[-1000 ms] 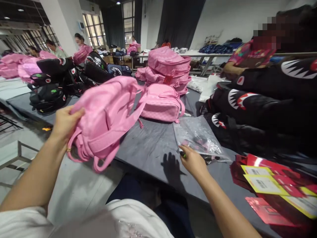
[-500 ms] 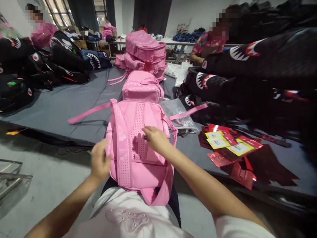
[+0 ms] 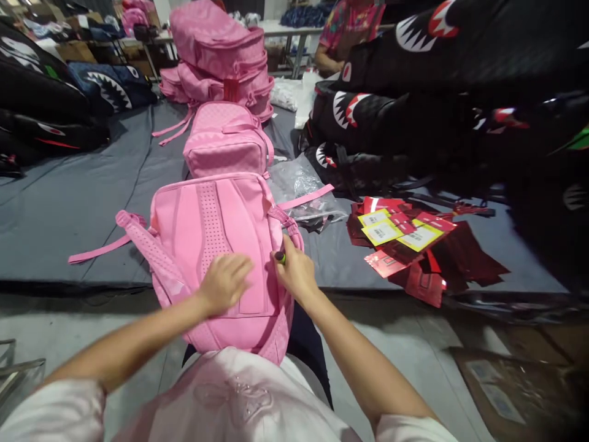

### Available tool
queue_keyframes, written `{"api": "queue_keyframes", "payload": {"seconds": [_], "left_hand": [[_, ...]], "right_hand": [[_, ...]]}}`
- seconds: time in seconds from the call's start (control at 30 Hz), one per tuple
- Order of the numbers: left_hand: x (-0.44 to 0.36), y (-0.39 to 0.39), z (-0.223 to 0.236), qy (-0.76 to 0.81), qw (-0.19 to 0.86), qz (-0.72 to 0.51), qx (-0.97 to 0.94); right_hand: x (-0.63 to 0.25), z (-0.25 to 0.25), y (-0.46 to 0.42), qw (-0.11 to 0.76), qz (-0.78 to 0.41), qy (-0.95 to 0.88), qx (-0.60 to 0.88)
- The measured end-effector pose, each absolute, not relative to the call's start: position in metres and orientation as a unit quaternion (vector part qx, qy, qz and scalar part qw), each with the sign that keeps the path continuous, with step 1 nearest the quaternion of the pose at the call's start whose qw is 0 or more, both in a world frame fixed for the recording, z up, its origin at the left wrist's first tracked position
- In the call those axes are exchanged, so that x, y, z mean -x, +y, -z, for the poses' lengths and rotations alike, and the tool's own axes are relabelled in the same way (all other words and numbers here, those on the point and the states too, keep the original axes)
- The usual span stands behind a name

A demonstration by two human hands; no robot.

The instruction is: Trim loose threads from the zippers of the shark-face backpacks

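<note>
A pink backpack (image 3: 184,215) lies with its padded back panel up at the table's front edge, against my body. My left hand (image 3: 225,283) is over the lower middle of that panel, fingers stretched out and slightly blurred. Closed at the bag's right edge, my right hand (image 3: 297,268) holds a small tool with a black and green end (image 3: 280,257); the rest of it is hidden in the fist. The right shoulder strap (image 3: 288,224) runs beside those fingers. Flopped outward on the other side is the left shoulder strap (image 3: 147,242), its webbing tail on the table.
Another pink backpack (image 3: 225,150) lies just beyond, with a pink stack (image 3: 216,37) behind it. Red tags with yellow labels (image 3: 381,232) and a clear plastic bag (image 3: 299,178) are to the right. Black shark-face bags (image 3: 381,116) pile up there. A co-worker (image 3: 350,31) stands behind.
My left hand has moved from the bag's left side onto its back panel. My right hand has shifted to the right edge. The left strap has swung outward, and the view has turned right.
</note>
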State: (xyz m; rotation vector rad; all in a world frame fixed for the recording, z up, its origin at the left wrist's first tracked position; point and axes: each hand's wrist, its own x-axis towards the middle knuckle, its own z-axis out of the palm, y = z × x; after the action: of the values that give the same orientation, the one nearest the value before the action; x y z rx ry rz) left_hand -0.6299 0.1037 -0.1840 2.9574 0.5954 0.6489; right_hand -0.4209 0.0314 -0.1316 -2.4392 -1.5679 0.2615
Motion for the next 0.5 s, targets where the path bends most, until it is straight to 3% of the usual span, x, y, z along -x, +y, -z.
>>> {"api": "queue_keyframes", "payload": {"seconds": [0.1, 0.2, 0.5], "left_hand": [[0.576, 0.175, 0.132, 0.095, -0.046, -0.228, -0.968], [0.546, 0.215, 0.106, 0.009, -0.078, -0.140, -0.987], [0.549, 0.232, 0.099, -0.031, -0.021, -0.084, -0.996]], "right_hand": [[0.429, 0.142, 0.027, 0.144, -0.063, -0.557, 0.815], [0.426, 0.148, 0.023, 0.163, -0.048, -0.577, 0.798], [0.418, 0.154, 0.032, 0.122, -0.066, -0.582, 0.802]]}}
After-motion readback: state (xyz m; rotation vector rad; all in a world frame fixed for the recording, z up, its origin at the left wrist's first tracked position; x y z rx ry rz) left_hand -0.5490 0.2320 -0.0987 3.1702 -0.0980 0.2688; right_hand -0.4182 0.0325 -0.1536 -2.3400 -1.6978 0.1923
